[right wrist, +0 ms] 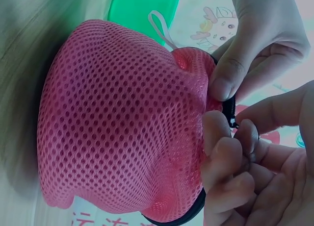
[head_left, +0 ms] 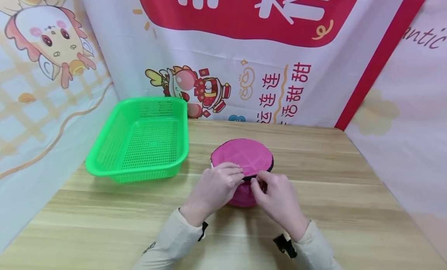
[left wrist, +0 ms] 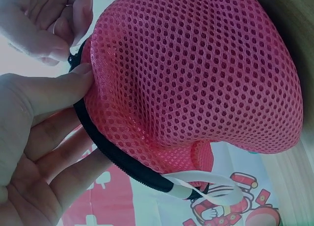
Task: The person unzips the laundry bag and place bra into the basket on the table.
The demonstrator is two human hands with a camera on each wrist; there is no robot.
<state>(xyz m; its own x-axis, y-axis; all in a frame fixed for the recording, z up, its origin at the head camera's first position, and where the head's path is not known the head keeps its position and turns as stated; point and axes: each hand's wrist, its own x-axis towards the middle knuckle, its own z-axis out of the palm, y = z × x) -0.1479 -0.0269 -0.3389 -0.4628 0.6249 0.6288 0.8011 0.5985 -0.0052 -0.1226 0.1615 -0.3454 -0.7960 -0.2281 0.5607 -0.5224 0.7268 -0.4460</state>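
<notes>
A pink mesh laundry bag (head_left: pixel 241 155) stands on the table in front of me, round on top, with a black zipper (left wrist: pixel 127 162) around its upper edge. My left hand (head_left: pixel 218 184) pinches that edge, thumb on the mesh side and fingers across the zipper. Close beside it, my right hand (head_left: pixel 277 194) pinches the small zipper slider (right wrist: pixel 233 122) between thumb and forefinger, as the right wrist view shows. A white loop (left wrist: pixel 221 187) sticks out from the bag's edge. The bag's contents are hidden behind the mesh.
To the left at the back stands a green plastic basket (head_left: pixel 91 161) with perforated sides. The wood-grain table (head_left: pixel 331 177) extends to both sides of the bag. Printed cloth (head_left: pixel 216 49) hangs behind the table and along its left and right sides.
</notes>
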